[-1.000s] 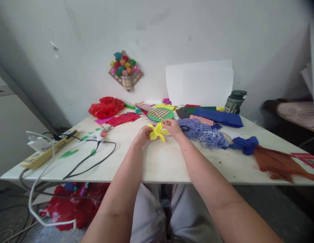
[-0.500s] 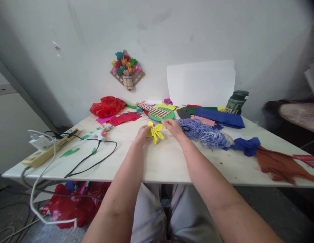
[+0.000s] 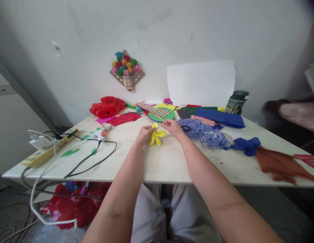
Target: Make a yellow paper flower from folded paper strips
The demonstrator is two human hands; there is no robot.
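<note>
A yellow paper flower (image 3: 157, 136) with several narrow petals is held above the table in front of me. My left hand (image 3: 144, 134) pinches it from its left side, the fingertips partly behind the petals. Just right of the flower, my right hand (image 3: 172, 127) has thumb and fingers pressed together; whatever they hold is too small to make out. Behind both hands lies a green round piece with a stick lattice (image 3: 160, 114). A tangle of lavender yarn (image 3: 202, 131) is beside my right hand.
A glue gun (image 3: 99, 135) with a looping black cable and a power strip (image 3: 51, 148) are at left. Red plastic (image 3: 107, 106) and red paper (image 3: 125, 118) lie behind. Blue paper (image 3: 217, 117), a dark green jar (image 3: 236, 102) and brown crepe paper (image 3: 278, 164) are at right.
The flower has shifted slightly right and turned a little in my left hand, its petals now at another angle. My right hand stays almost in place, fingers still pressed together.
</note>
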